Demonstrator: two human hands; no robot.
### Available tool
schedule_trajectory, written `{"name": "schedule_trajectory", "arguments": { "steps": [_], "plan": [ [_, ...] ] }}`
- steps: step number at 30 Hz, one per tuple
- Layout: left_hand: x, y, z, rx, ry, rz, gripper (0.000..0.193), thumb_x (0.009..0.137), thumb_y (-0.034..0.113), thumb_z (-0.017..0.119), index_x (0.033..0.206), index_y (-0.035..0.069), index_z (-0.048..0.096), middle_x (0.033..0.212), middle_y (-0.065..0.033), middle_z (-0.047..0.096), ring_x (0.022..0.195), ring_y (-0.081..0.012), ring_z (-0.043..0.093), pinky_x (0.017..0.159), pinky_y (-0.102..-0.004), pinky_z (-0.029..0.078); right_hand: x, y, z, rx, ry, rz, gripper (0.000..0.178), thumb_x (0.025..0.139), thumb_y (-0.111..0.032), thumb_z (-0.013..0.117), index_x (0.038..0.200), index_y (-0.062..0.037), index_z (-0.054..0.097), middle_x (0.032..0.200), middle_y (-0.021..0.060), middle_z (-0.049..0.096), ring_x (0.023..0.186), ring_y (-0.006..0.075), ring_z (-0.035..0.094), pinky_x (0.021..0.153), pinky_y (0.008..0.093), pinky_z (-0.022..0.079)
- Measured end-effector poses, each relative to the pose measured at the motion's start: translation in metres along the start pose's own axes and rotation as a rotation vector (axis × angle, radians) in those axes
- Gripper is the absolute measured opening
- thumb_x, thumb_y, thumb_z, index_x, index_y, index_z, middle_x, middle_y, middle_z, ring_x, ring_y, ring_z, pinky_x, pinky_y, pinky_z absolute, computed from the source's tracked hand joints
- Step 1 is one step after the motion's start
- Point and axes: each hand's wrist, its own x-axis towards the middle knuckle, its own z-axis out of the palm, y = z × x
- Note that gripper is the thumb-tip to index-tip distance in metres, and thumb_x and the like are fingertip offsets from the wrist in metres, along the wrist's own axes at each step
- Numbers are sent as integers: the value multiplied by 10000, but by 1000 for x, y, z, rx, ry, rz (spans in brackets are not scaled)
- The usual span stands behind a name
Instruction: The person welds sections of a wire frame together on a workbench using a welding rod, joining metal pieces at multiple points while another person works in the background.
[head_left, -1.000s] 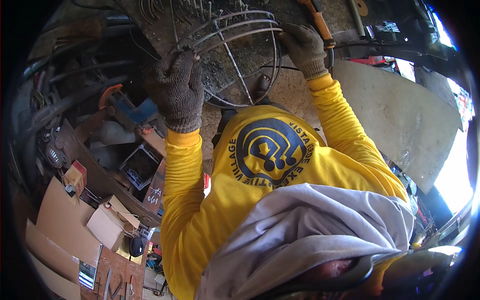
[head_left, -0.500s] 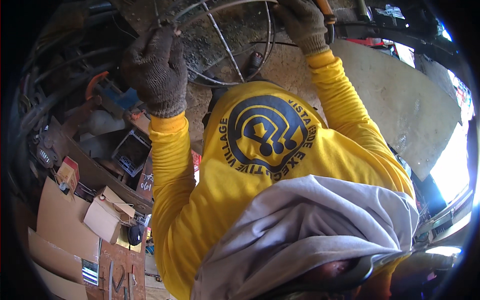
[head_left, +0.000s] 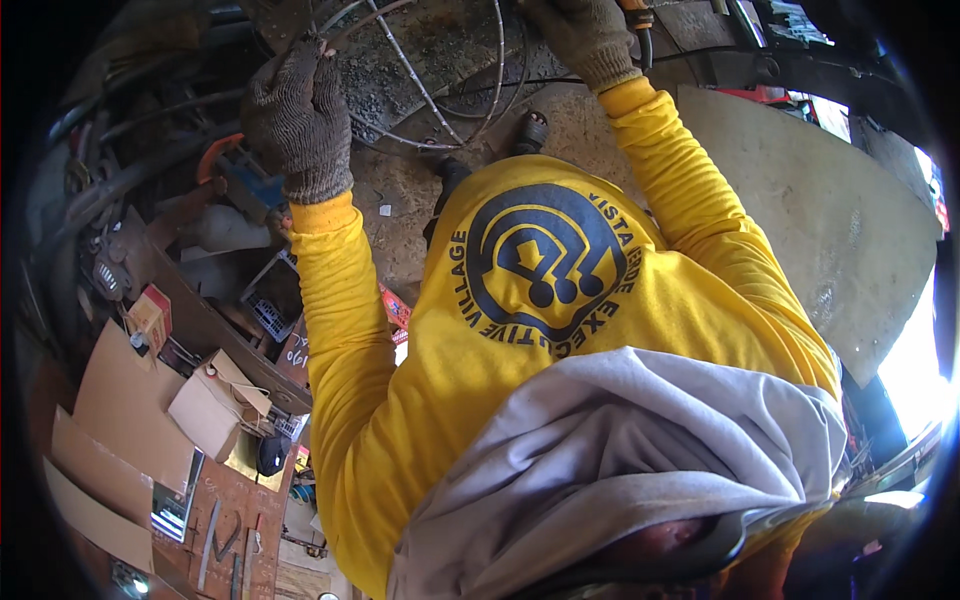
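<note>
Right grip and wire frame are cropped above.

Cardboard box, large pale sheet

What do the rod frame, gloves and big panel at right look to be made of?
Rod frame: probably metal, from its thin curved bars; pale, mottled finish.
Gloves: knitted yarn, going by the ribbed cuffs and visible knit; matte brown, fiber unclear.
Panel: sheet metal or board, can't tell; flat, pale, scuffed surface.
</note>
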Motion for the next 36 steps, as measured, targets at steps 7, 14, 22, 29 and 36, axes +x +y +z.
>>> {"name": "schedule_trajectory", "arguments": {
  "steps": [7,14,22,29,36],
  "plan": [
    [-6,-15,-2,-93,57,-41,193,843,171,777,1031,131,768,944,-125,736,842,-309,715,750,-382,565,6,-10,11,-179,-74,-83,330,868,-106,696,1197,-86,703,934,147,718,978,317,662,844,406,509],
    [0,0,-12,53,0,-3,205,852,158,773,1051,113,756,944,-131,709,848,-310,695,733,-399,549,2,9,18,-108,129,-154,217,871,-302,732,1034,-164,772,952,84,748,904,306,684,852,415,518],
    [3,28,-15,-84,-38,-4,201,838,146,785,1029,99,742,954,-128,713,839,-326,687,723,-418,539,-16,15,-10,-98,105,-142,227,823,-221,776,1019,-106,767,843,96,724,819,304,664,767,403,517],
    [4,28,-12,-123,-49,10,202,819,98,792,1013,74,739,947,-134,708,845,-328,682,732,-422,534,-13,19,-10,-105,126,-154,230,817,-224,783,1010,-99,766,817,93,715,776,301,655,737,395,514],
    [6,29,-12,-103,-59,11,197,815,86,793,1002,61,737,943,-135,707,838,-328,678,753,-426,534,-13,20,-8,-93,112,-137,222,818,-207,782,1014,-102,766,841,94,719,800,298,661,743,393,519]
  ]
}}
